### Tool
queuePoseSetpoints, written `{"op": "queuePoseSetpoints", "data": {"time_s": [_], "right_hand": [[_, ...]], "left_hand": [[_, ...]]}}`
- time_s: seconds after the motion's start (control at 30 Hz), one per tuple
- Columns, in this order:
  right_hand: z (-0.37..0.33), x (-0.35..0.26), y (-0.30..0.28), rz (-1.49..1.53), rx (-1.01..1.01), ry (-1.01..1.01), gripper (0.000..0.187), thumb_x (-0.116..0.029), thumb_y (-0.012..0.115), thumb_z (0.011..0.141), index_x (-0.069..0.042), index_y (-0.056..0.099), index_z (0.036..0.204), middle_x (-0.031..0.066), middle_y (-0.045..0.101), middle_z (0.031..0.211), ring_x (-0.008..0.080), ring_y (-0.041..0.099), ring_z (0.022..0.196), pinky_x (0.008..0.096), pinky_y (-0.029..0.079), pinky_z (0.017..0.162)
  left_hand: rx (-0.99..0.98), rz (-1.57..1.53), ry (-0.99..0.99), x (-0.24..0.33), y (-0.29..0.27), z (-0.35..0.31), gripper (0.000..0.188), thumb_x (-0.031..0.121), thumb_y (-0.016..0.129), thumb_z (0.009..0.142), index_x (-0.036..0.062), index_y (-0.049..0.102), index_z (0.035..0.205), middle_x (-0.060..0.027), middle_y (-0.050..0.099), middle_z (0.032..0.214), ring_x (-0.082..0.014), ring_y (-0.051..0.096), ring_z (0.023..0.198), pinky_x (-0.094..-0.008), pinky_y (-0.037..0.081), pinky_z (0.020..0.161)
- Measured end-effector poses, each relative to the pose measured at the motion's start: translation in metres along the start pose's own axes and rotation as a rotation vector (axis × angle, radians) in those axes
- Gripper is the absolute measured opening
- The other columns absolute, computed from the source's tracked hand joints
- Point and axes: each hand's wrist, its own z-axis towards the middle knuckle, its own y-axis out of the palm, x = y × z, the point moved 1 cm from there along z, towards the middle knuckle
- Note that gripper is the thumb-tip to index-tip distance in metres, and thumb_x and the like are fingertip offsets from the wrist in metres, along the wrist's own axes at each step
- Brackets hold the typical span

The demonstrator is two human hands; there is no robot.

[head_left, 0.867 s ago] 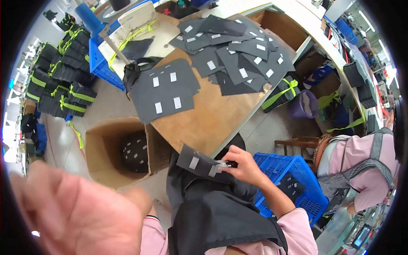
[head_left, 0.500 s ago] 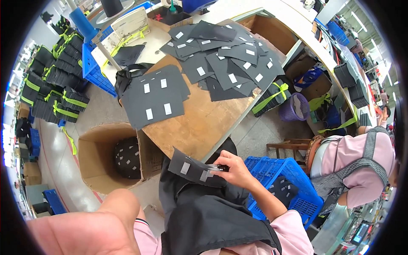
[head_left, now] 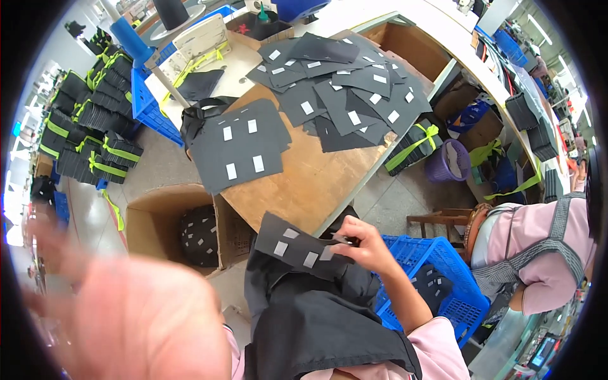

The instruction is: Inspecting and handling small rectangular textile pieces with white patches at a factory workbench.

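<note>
My right hand (head_left: 364, 244) is closed around small thread snips (head_left: 344, 239), with dark handles and a short metal part showing. Its thumb and fingertips meet the right end of a black fabric panel (head_left: 294, 244) bearing white rectangular patches. That panel hangs tilted over my black apron (head_left: 316, 316), just off the table's near corner. My left hand (head_left: 152, 316) is raised large and close at the lower left, its fingers smeared by motion. On the table (head_left: 304, 183) lie a neat stack of black panels (head_left: 237, 149) and a loose heap of similar panels (head_left: 342, 88).
A cardboard box (head_left: 142, 221) with patched black pieces inside stands left of the table. To my right is a blue crate (head_left: 465, 310) holding more pieces. A co-worker in a pink shirt (head_left: 544, 247) sits beyond it. Tied black bundles (head_left: 88, 120) fill the far left.
My left hand has swung up and left, turning blurred. The panel at my right hand has tilted to show more patches. The whole view has shifted slightly.
</note>
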Motion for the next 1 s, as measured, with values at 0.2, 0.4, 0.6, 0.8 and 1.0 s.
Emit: {"op": "queuePoseSetpoints", "data": {"time_s": [0.2,0.4,0.6,0.8,1.0], "right_hand": [[0.012,-0.013,-0.037,0.257,-0.128,0.003,0.012,0.004,0.069,0.068,0.002,0.061,0.076,0.0009,0.045,0.075,0.0083,0.049,0.058,0.0206,0.039,0.045],[0.023,-0.018,-0.042,0.331,-0.152,0.170,0.013,-0.007,0.070,0.075,0.000,0.059,0.079,-0.0025,0.042,0.074,0.0054,0.044,0.071,0.0222,0.035,0.060],[0.023,-0.012,-0.028,0.393,0.000,0.244,0.014,-0.014,0.064,0.080,-0.002,0.058,0.076,-0.0021,0.045,0.071,0.0040,0.043,0.064,0.0213,0.033,0.054],[0.012,-0.027,-0.006,-0.348,0.523,-0.247,0.020,0.000,0.068,0.069,-0.006,0.066,0.089,0.0041,0.048,0.070,0.0132,0.049,0.059,0.0239,0.039,0.052],[0.030,-0.018,0.007,-0.285,0.379,-0.203,0.019,0.006,0.067,0.069,-0.005,0.064,0.084,0.0037,0.044,0.074,0.0131,0.045,0.063,0.0241,0.036,0.053]], "left_hand": [[-0.671,0.073,-1.236,-0.054,-0.030,-0.102,0.103,0.046,0.073,0.072,0.0008,0.014,0.143,-0.0194,0.031,0.142,-0.0280,0.035,0.130,-0.0407,0.025,0.105],[-0.750,-0.097,-1.731,-0.048,-0.053,-0.143,0.084,0.028,0.080,0.067,0.0014,0.038,0.136,-0.0130,0.058,0.114,-0.0204,0.055,0.105,-0.0326,0.038,0.096],[-0.676,-0.119,-1.811,-0.050,-0.054,-0.164,0.020,0.015,0.063,0.086,-0.0008,0.063,0.098,-0.0014,0.059,0.085,-0.0086,0.054,0.082,-0.0229,0.043,0.076],[-0.534,0.024,-1.878,-0.043,-0.061,-0.177,0.019,0.019,0.064,0.086,0.0011,0.060,0.081,0.0034,0.055,0.073,-0.0051,0.047,0.068,-0.0201,0.039,0.063],[-0.519,0.020,-1.855,-0.041,-0.063,-0.174,0.019,0.018,0.065,0.086,-0.0008,0.063,0.087,0.0014,0.059,0.076,-0.0051,0.048,0.068,-0.0207,0.041,0.061]]}}
